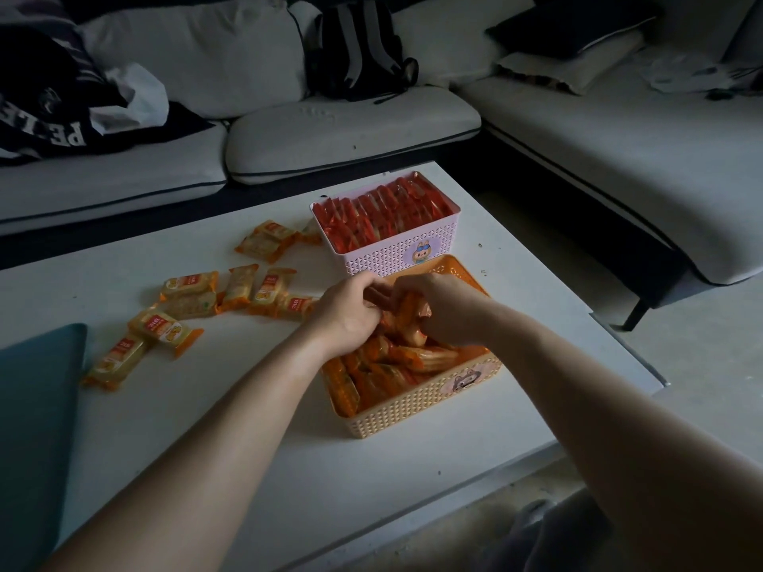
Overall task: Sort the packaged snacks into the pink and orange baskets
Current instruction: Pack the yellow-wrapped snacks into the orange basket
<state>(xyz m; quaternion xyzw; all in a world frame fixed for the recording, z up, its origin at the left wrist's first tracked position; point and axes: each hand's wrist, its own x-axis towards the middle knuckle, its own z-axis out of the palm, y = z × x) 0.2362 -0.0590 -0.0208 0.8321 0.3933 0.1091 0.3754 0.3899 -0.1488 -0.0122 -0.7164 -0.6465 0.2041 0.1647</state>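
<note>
Both forearms reach forward over the tabletop (173, 410) and meet above the orange basket (417, 406); the left hand (349, 309) is curled, its fingers (367, 282) bent inward and pressed on a bundle of orange snack packets (406, 311); the right hand (448, 309) closes on the same bundle from the other side, its fingers mostly hidden. More such packets fill the near part of this basket. The pink basket (392, 251) stands just behind it, touching or almost touching, full of upright red packets (384, 214). Loose yellow-orange packets (190, 307) lie scattered on the white tabletop to the left; a teal cushion (37, 427) is at the left edge. Behind is a pale sofa (330, 130) with dark clothes (53, 113) and a backpack (359, 51); the room is dim.
</note>
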